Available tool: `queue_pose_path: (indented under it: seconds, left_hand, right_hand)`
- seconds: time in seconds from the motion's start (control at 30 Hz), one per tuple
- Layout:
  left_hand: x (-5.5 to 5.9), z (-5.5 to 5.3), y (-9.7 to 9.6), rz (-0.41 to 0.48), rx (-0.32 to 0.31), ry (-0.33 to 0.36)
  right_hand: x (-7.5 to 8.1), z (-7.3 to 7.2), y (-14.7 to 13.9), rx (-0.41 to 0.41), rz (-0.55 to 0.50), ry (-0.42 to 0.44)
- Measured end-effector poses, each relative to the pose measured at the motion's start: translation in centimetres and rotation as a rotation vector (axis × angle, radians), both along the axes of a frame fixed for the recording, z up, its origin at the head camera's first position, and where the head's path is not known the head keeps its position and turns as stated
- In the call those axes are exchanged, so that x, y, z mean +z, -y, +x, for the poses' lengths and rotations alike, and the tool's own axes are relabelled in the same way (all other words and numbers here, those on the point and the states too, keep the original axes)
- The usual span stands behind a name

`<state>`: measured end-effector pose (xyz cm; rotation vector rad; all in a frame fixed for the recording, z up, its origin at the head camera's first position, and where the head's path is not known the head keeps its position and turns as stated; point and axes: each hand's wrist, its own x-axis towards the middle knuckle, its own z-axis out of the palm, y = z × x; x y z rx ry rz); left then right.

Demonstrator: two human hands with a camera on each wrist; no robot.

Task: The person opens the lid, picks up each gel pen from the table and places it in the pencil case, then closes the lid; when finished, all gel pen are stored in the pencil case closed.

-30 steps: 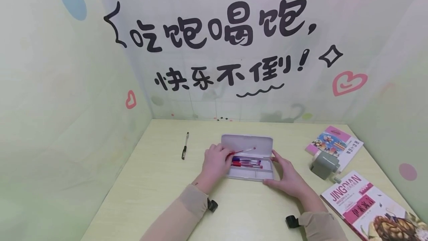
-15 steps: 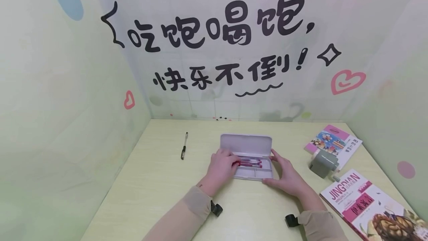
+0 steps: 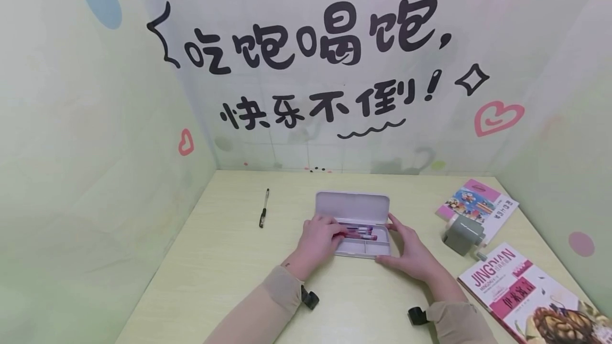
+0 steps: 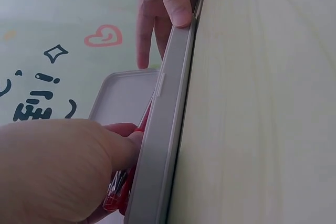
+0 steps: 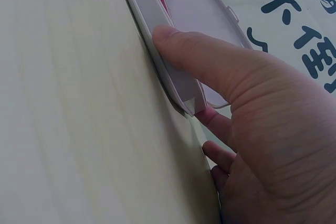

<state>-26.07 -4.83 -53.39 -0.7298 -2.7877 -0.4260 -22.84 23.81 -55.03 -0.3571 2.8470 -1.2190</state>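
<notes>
An open pencil case (image 3: 352,207), pale lilac, lies mid-table with its lid raised toward the wall. My left hand (image 3: 317,240) reaches into its left side. There the thumb and fingers pinch a red pen (image 4: 140,128), low in the long compartment beside several red and purple pens (image 3: 362,230). That hand covers the pens' left ends. At the case's right end, my right hand (image 3: 412,252) grips it, thumb on the front wall and fingers behind. Well to the left, a black pen (image 3: 264,208) with a clear barrel lies on the table.
A grey pencil sharpener (image 3: 464,234) with a crank stands to the right, at the edge of a pink-bordered booklet (image 3: 478,203). Nearer me lies a larger book (image 3: 521,285). Walls (image 3: 95,174) enclose the table at the back and sides.
My left hand has lowered the red pen from above the case into the compartment, moving slightly right and down. The right hand keeps its hold on the case's end.
</notes>
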Motion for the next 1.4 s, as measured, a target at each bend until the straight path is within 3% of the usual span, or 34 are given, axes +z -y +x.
queue_pose_path:
  seconds: [0.73,1.23,1.4]
  left_hand:
    - [0.0,-0.2,0.1,0.002,0.027,-0.007]
    - [0.1,-0.6,0.4,0.073,0.097,-0.024]
    - [0.5,-1.1,1.2,0.124,0.165,0.016]
  right_hand:
    - [-0.1,-0.2,-0.1,0.005,-0.006,-0.005]
    - [0.0,-0.1,-0.1,0.001,-0.009,0.002]
    - [0.0,0.0,0.0,0.003,-0.009,0.005]
